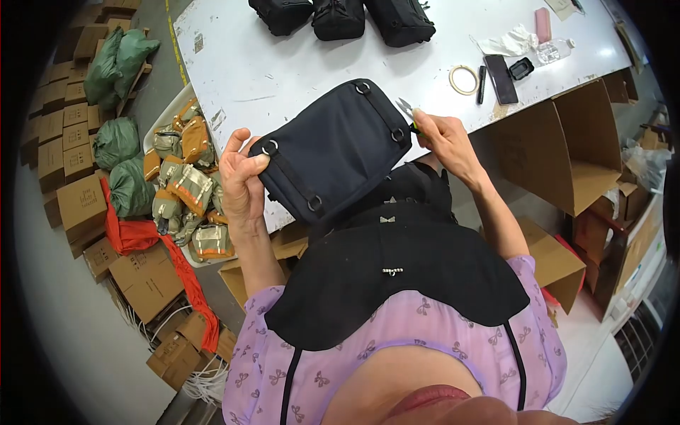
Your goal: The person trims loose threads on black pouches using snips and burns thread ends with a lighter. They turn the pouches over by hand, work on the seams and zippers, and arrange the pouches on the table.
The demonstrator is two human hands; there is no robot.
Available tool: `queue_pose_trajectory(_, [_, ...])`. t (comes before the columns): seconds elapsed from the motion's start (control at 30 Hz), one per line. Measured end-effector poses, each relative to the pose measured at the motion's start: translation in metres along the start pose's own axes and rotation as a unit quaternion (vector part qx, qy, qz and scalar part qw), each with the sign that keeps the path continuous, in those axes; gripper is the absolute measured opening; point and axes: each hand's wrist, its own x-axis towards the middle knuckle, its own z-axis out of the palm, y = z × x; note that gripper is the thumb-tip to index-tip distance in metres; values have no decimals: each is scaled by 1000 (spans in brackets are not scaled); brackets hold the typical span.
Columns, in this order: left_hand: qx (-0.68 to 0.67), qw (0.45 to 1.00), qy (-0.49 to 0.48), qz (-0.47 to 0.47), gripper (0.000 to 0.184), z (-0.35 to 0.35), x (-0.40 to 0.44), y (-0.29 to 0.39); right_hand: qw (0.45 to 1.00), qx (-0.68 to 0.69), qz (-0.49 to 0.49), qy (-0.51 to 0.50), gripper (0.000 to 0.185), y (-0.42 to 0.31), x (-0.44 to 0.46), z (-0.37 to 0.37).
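A dark navy fabric bag with metal rings and straps at its corners is held up over the table's near edge, tilted. My left hand grips its left end, thumb on the near face by a ring. At the bag's right side, my right hand is closed around a small pair of thread snips, their blades pointing up and left past the fingers. The snips' handle is mostly hidden in the hand. Whether the right fingers also press on the bag, I cannot tell.
Several black bags lie at the white table's far edge. To the right are a tape roll, a phone and a plastic bottle. A bin of green-and-orange bags and stacked cartons stand left. An open carton stands right.
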Motion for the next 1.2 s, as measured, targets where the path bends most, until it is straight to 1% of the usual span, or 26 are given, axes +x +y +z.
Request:
queue_pose_trajectory(0.07, [1,1000,5,3,53,0,0,1,998,-56,-24,5,62,-9,-3,-1])
queue_pose_trajectory(0.17, [9,1000,-4,14,53,0,0,3,994,-103,-41,21,58,-12,-4,2])
queue_pose_trajectory(0.27, [38,999,-11,24,54,7,-2,5,989,-116,-74,58,54,-14,-3,7])
queue_pose_trajectory(0.47, [77,996,-5,43,56,21,-5,10,959,-224,-148,91,48,-17,1,7])
queue_pose_trajectory(0.57, [88,995,-6,46,57,24,-6,12,943,-257,-181,105,46,-19,1,7])
queue_pose_trajectory(0.67, [96,994,-16,49,58,27,-8,13,931,-278,-207,118,43,-18,2,9])
queue_pose_trajectory(0.77, [102,993,-22,55,57,29,-8,14,927,-262,-233,132,43,-16,2,13])
queue_pose_trajectory(0.97, [102,993,-13,59,58,28,-8,14,928,-282,-213,120,44,-19,1,12])
queue_pose_trajectory(1.07, [91,994,-3,59,57,25,-7,13,950,-248,-174,78,46,-22,-1,4])
queue_pose_trajectory(1.13, [74,996,4,57,55,20,-5,12,985,-102,-117,78,49,-18,0,3])
queue_pose_trajectory(1.17, [62,997,8,56,54,17,-4,11,993,-28,-87,77,52,-15,-1,2])
queue_pose_trajectory(1.2, [50,997,12,54,53,14,-2,10,996,8,-66,67,53,-8,0,2])
